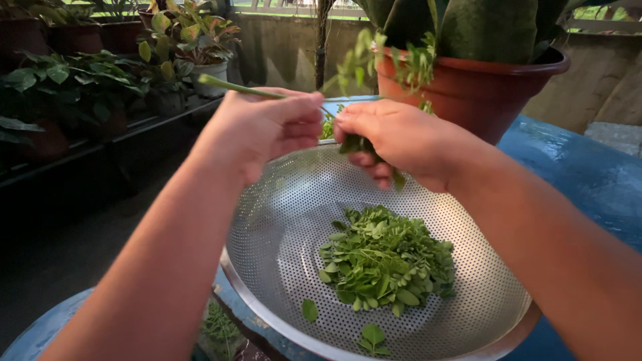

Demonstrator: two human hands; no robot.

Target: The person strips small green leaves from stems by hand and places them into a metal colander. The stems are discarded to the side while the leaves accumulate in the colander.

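Left hand (267, 127) pinches green stem (231, 86); right hand (394, 137) grips leaves (353, 144) above colander (281, 220).

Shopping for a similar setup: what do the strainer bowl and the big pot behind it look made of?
Strainer bowl: likely stainless steel, with a silvery satin sheen and fine perforations. Big pot: reddish-brown and smooth with a slight gloss, so plastic or glazed clay; the look leaves it open.
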